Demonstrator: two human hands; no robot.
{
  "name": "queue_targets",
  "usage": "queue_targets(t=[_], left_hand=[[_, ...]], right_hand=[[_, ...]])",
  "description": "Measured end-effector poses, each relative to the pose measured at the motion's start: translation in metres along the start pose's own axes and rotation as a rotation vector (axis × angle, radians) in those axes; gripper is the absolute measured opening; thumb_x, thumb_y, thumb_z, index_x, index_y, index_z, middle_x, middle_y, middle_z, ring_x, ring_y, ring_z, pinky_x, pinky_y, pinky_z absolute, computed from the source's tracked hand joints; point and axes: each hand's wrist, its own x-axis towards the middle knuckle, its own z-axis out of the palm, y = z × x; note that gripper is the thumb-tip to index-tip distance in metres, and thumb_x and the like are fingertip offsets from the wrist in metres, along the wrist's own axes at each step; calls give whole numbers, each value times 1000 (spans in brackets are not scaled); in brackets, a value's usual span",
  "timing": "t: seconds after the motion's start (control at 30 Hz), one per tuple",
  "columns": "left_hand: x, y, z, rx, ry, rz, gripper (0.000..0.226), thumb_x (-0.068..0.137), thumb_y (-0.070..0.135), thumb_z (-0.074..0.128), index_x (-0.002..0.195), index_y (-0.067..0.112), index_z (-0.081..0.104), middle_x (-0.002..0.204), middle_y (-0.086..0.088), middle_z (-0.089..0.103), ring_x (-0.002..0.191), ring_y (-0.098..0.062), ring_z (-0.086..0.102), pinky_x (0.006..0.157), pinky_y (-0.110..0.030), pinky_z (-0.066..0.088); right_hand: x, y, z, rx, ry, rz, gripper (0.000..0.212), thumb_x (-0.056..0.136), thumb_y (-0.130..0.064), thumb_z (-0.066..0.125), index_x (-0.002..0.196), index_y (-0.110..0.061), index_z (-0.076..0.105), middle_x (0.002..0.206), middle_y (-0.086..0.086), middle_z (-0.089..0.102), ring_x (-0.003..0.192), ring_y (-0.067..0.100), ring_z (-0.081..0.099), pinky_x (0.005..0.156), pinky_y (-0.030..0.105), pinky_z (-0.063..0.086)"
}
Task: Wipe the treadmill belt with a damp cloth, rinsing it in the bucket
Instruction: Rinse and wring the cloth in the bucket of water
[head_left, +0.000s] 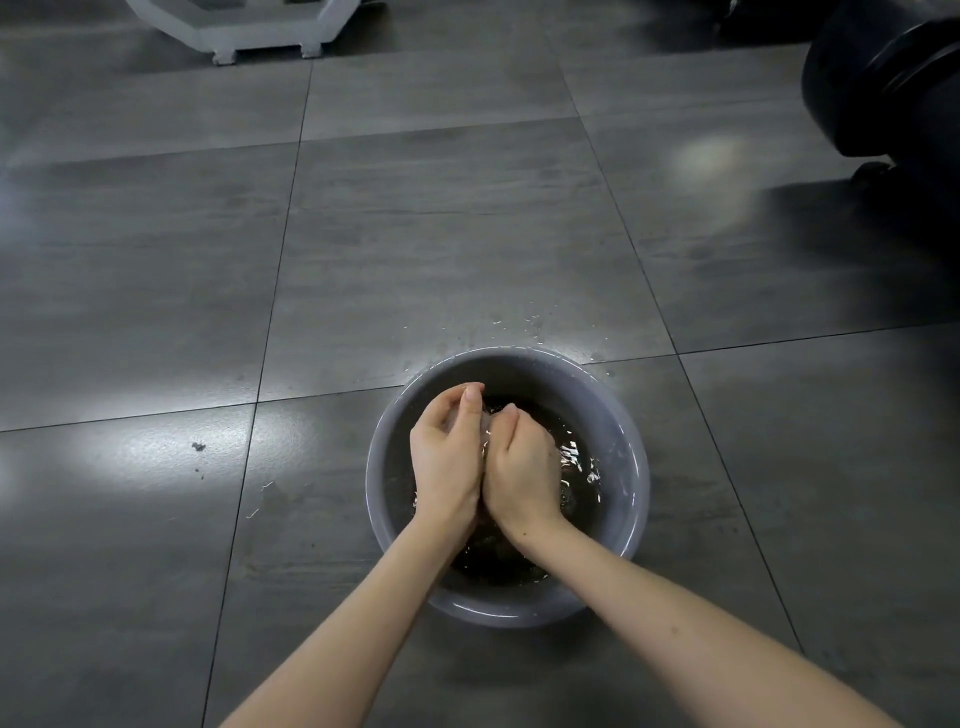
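A grey round bucket (631, 457) with dark rippling water stands on the tiled floor at lower centre. Both my hands are inside it, pressed side by side above the water. My left hand (447, 457) and my right hand (519, 467) have their fingers curled around a pale wet cloth (485, 423), of which only a small bit shows between them. The treadmill belt is not in view.
Dark grey floor tiles (415, 260) surround the bucket, with water splashes just behind its far rim. A white machine base (260, 31) stands at the top left. A dark bulky machine (883, 78) fills the top right corner.
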Motion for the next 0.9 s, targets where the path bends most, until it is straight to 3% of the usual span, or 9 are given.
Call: queue_targets(t=[0.07, 0.13, 0.23, 0.33, 0.5, 0.63, 0.7, 0.8, 0.9], left_hand=[[-1, 1, 1, -6, 20, -1, 12, 94, 15, 56, 93, 19, 67, 86, 5, 69, 80, -4, 64, 76, -20, 50], [0, 6, 1, -63, 41, 18, 14, 94, 12, 55, 92, 20, 66, 79, 8, 67, 77, -6, 62, 72, -19, 50], [7, 14, -7, -189, 125, 27, 14, 95, 14, 53, 95, 22, 65, 78, 14, 67, 82, -6, 63, 75, -20, 54], [0, 14, -8, -148, 35, 53, 19, 95, 17, 53, 101, 32, 63, 90, 12, 66, 93, -11, 63, 89, -36, 53], [5, 14, -23, 152, -322, 296, 45, 92, 12, 47, 131, 33, 47, 125, 12, 55, 120, 1, 48, 107, -27, 35], [1, 16, -26, 96, -557, 219, 43, 89, 26, 49, 131, 34, 47, 140, 8, 51, 133, -5, 41, 112, -28, 31], [-8, 16, -20, 73, -507, 197, 39, 87, 34, 57, 126, 34, 54, 127, 5, 62, 123, -8, 53, 103, -23, 42], [-20, 15, -10, -22, -293, 167, 37, 82, 42, 65, 118, 36, 61, 109, -5, 71, 109, -19, 64, 97, -33, 48], [-25, 16, -3, -118, -111, 142, 30, 76, 37, 68, 105, 43, 67, 113, -9, 69, 109, -22, 64, 96, -34, 50]], right_hand=[[-1, -2, -2, -38, -24, -16, 44, 100, -26, 26, 84, -6, 62, 92, 16, 68, 92, 34, 59, 76, 38, 37], [2, -2, -6, 131, -101, 46, 35, 102, -34, 32, 92, -15, 60, 95, 8, 68, 96, 29, 61, 81, 37, 45], [15, 4, -18, 825, -384, 509, 48, 96, -56, 35, 130, -25, 47, 110, 1, 68, 105, 24, 64, 84, 38, 52], [23, 8, -24, 1063, -609, 801, 71, 89, -71, 27, 145, -28, 34, 130, 7, 60, 115, 29, 59, 91, 48, 48], [29, 1, -25, 936, -474, 820, 64, 93, -66, 28, 113, -18, 65, 107, 10, 71, 99, 25, 68, 83, 38, 53], [29, -3, -24, 832, -462, 775, 63, 97, -58, 26, 105, -13, 68, 92, 10, 74, 81, 20, 72, 65, 30, 56], [20, -11, -20, 733, -394, 733, 61, 99, -54, 25, 97, -12, 70, 86, 11, 74, 79, 22, 72, 69, 32, 57], [9, -14, -12, 475, -155, 560, 60, 99, -45, 24, 93, -11, 72, 94, 15, 72, 96, 33, 66, 92, 46, 50], [4, -17, -10, 398, -56, 449, 59, 100, -38, 23, 89, -9, 74, 93, 15, 71, 95, 35, 63, 90, 45, 48]])
